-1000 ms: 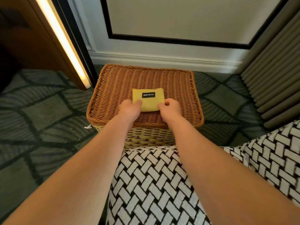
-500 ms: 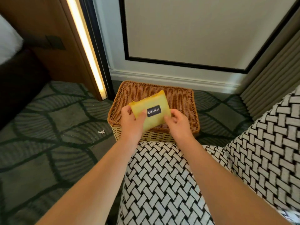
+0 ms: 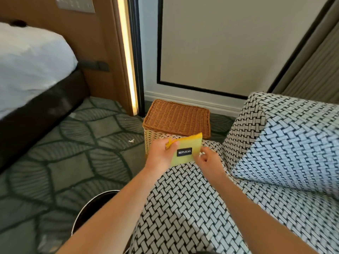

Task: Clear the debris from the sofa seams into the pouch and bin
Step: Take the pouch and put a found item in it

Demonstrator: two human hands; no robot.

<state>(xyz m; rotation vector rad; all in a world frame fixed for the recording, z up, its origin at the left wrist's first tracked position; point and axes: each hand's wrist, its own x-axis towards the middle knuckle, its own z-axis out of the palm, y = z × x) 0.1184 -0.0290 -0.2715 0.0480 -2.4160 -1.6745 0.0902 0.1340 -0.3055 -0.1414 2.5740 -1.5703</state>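
A yellow pouch [image 3: 189,146] with a black label is held in the air over the sofa's end. My left hand [image 3: 159,155] grips its left side near the zip pull. My right hand [image 3: 207,161] pinches its lower right corner. The sofa [image 3: 183,204] has black-and-white woven fabric; its seat runs toward the camera and its back cushion [image 3: 286,143] rises on the right. The dark round rim of a bin [image 3: 91,204] shows on the floor under my left forearm. No debris in the seams is visible.
A wicker basket [image 3: 176,118] with a brown lid stands on the carpet against the wall beyond the sofa. A small white scrap [image 3: 131,140] lies on the patterned carpet. A bed [image 3: 27,70] fills the left side. A curtain [image 3: 315,70] hangs at right.
The pouch has been lifted off the basket lid and drawn back over the sofa end with both hands. The view pulled back, showing the bed, the bin rim and the sofa back.
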